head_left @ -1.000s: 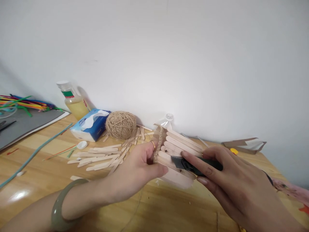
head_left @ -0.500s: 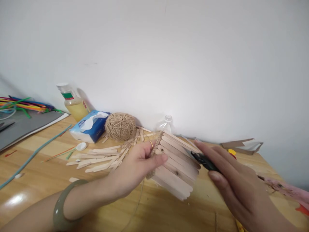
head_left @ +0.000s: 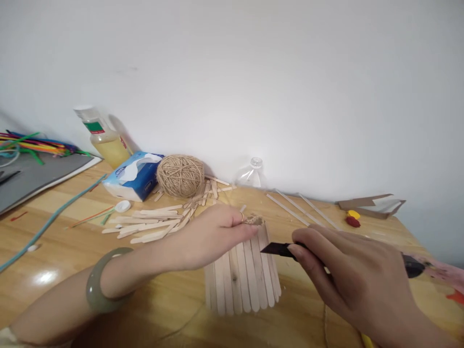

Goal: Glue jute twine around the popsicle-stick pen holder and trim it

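A cup-like piece faced with upright craft sticks (head_left: 241, 280) is held just below the centre of the frame, its twine-wrapped end uppermost. That end is grasped by the left hand (head_left: 213, 237), with the thumb laid across the sticks. A black utility knife (head_left: 279, 249) is gripped in the right hand (head_left: 355, 275), at lower right, its blade pointed left and seen against or just in front of the sticks; whether they are touched cannot be told. Behind, near the wall, a clear bottle top (head_left: 253, 175) is seen, with glue sticks (head_left: 292, 205) to its right. Left of centre, loose craft sticks (head_left: 152, 224) are scattered beside a ball of twine (head_left: 180, 175) and a blue tissue pack (head_left: 134, 176). Farther left, a bottle of yellowish liquid (head_left: 108, 145) is placed against the wall, and pipe cleaners (head_left: 39, 143) are piled at the left edge.
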### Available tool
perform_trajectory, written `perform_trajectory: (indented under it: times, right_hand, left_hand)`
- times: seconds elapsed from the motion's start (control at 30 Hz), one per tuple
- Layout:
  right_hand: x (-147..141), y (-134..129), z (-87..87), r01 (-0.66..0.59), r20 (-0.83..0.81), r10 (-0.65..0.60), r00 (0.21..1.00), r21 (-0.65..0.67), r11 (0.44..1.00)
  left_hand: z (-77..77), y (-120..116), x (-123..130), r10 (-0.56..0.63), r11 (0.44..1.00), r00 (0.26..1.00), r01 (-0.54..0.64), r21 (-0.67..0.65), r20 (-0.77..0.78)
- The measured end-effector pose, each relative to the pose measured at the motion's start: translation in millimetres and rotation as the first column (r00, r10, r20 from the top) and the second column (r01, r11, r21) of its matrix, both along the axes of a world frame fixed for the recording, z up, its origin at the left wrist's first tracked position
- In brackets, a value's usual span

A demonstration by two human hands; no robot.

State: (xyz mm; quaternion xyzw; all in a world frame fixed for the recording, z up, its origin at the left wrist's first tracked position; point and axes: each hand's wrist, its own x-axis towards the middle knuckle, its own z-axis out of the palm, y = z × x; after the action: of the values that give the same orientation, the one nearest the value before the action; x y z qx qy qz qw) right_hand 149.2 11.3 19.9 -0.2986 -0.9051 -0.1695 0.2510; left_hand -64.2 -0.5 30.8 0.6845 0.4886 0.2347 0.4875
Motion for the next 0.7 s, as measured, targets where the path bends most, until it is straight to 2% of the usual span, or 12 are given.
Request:
perform_trajectory:
  times: [0.13,0.23,0.47,0.7]
  right_hand:
    - [-6.2,-0.4,-6.3,-0.003,0.019,0.003,1.0,-0.023,1.0]
    - [-7.6,0.8,-7.9,0.002,0.038,-0.001,0.999,-0.026,1.0]
    - [-6.1,2.3,-10.0,-0.048,0.055,0.053,0.997,-0.093,0.995]
    - [-4.8,2.8,-9.1,-0.061,0.084,0.065,0.994,-0.059,0.996]
  left_hand:
    - [-0.9,-0.2,4.2,0.016,1.0,0.986,-0.011,0.03,-0.167]
    - [-0.7,-2.1,6.5,0.039,0.998,0.972,-0.026,0.059,-0.233]
    - [-4.1,-5.2,7.3,0.026,0.995,0.978,-0.006,0.097,-0.209]
    - [-9.5,-6.9,7.8,0.05,0.998,0.984,-0.044,0.035,-0.171]
